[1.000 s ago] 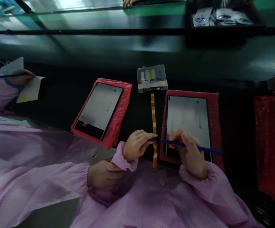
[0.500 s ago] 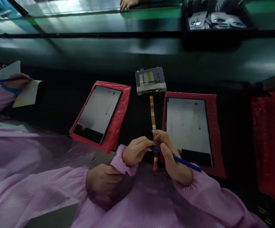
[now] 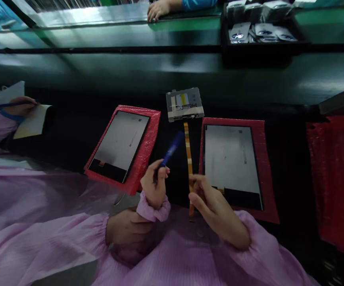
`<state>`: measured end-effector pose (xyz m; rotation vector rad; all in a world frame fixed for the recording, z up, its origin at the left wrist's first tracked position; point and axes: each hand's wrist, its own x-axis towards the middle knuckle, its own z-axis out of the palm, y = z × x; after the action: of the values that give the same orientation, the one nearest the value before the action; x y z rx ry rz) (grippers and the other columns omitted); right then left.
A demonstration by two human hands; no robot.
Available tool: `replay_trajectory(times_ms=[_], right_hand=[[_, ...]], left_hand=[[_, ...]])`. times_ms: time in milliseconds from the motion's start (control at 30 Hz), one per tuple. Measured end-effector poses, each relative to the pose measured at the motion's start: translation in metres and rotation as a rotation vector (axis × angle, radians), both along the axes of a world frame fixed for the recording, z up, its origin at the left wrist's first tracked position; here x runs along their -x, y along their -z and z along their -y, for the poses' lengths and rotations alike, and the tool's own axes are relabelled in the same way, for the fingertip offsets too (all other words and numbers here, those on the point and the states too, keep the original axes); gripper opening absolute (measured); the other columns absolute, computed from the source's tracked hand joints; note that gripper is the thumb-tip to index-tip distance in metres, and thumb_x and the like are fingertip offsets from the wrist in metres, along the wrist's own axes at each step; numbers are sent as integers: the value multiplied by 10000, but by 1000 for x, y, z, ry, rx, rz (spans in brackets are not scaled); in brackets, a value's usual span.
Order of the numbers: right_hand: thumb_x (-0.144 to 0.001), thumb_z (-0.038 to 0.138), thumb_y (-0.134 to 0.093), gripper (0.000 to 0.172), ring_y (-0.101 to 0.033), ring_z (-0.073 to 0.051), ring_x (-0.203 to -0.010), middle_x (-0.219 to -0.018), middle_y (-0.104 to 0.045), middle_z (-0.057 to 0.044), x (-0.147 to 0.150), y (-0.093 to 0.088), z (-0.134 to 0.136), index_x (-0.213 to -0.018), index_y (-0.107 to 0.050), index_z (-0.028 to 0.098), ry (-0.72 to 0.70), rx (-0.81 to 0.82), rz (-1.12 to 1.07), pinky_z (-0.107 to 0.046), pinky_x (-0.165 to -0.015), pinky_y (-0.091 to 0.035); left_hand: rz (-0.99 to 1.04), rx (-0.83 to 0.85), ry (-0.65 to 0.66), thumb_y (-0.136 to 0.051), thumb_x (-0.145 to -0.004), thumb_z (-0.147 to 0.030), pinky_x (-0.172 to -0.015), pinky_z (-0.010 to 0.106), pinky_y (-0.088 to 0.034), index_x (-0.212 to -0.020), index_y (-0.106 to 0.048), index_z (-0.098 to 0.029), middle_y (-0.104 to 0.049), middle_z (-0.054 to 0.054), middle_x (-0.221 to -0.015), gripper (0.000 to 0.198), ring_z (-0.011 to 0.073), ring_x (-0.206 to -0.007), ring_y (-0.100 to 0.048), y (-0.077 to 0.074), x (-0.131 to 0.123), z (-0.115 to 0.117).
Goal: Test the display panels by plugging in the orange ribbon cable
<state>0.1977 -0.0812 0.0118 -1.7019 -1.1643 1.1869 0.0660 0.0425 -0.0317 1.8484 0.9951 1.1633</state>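
My left hand (image 3: 154, 186) is closed around a slim blue pen (image 3: 172, 149), which points up and to the right and is smeared by motion. Another person's hand (image 3: 130, 230) lies against my left cuff. My right hand (image 3: 216, 206) has its thumb and index finger apart, their tips at the edge of an orange ribbon cable (image 3: 189, 153); whether they touch it I cannot tell. Beside that hand, a display panel (image 3: 229, 159) lies on red bubble wrap (image 3: 268, 178). A second panel (image 3: 121, 139) rests on red wrap at left. Beyond the cable sits a grey module (image 3: 192, 97).
Red bubble wrap bags (image 3: 335, 178) are at the right edge. A black bin (image 3: 267, 45) of small packets stands at the back. A co-worker's hand (image 3: 21, 106) with a blue stick is at left, and another hand (image 3: 158, 10) rests at the far side.
The pen has swung from lying across my right hand to pointing up and away in my left hand. My right hand has moved slightly down, clear of the pen.
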Motion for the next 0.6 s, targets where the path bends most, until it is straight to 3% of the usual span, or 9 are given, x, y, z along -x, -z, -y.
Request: replay_trajectory(times_ms=[67,133,333,500,600], right_hand=[[-973,447,-381,287,-533,-121,-678,-780,-565,1,3,-7,20,-1071,-516,213,-103,68,-37,-238,-621,-425],[-968,417,-402,249,-548,-119,-689,-803,-599,-1,4,-15,37,-974,-565,228,-209,73,-64,-228,-607,-431],[-956,395,-431,219,-608,-138,-803,-915,-640,-13,-2,-29,48,-967,-596,251,-186,-7,34,-243,-695,-479],[-980,398,-378,250,-597,-124,-751,-876,-622,-1,-5,-16,46,-952,-566,235,-304,58,88,-252,-683,-471],[-990,403,-346,287,-604,-139,-770,-870,-622,-10,-8,-2,52,-922,-561,225,-428,104,184,-275,-683,-473]], left_hand=[[6,101,-183,-497,-933,-285,-623,207,-510,-1273,-484,-178,-647,-10,-741,356,88,-607,-607,2,-3,-2],[-81,114,-168,-512,-916,-284,-690,238,-516,-1275,-487,-171,-651,1,-763,378,113,-686,-628,4,-6,-5],[-396,-153,-247,-477,-889,-212,-848,380,-492,-1097,-615,-152,-673,100,-1024,257,210,-893,-604,11,-5,-15],[-766,-296,-265,-523,-881,-313,-831,466,-489,-1210,-561,-94,-629,164,-1038,397,303,-972,-568,10,-8,-12],[-878,-313,-179,-450,-917,-332,-804,475,-497,-1229,-542,-71,-609,177,-1050,417,316,-976,-585,8,-14,-12]])
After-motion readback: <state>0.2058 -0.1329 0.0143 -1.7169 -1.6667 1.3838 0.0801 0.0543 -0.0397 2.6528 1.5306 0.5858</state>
